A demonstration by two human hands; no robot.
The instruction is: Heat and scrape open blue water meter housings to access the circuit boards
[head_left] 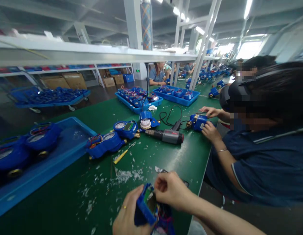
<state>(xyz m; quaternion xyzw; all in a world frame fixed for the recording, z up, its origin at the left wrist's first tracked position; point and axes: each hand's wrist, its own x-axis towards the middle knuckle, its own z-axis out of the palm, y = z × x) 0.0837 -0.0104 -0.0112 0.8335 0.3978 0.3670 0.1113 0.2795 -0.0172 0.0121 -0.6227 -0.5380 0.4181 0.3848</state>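
Observation:
My left hand [130, 213], with a ring on one finger, grips a blue water meter [147, 217] near the front of the green table. The meter's electronics housing is tilted and open at the top, showing a green circuit board and, lower down, reddish wires. My right hand [169, 189] is pinched at the housing's right rim; whatever lies between its fingertips is hidden. Beyond my right hand a dark flat object [184, 182] lies partly covered. Farther forward are a yellow-handled screwdriver [120, 156] and a grey heat gun [169, 136].
Several blue meters [106, 143] stand across the middle. A blue tray [75, 130] with meters is at left; more filled trays [139, 106] stand behind. White scraps [129, 174] litter the table [151, 161]. At right, a co-worker [251, 163] handles another meter [199, 122]. A shelf [92, 55] runs overhead.

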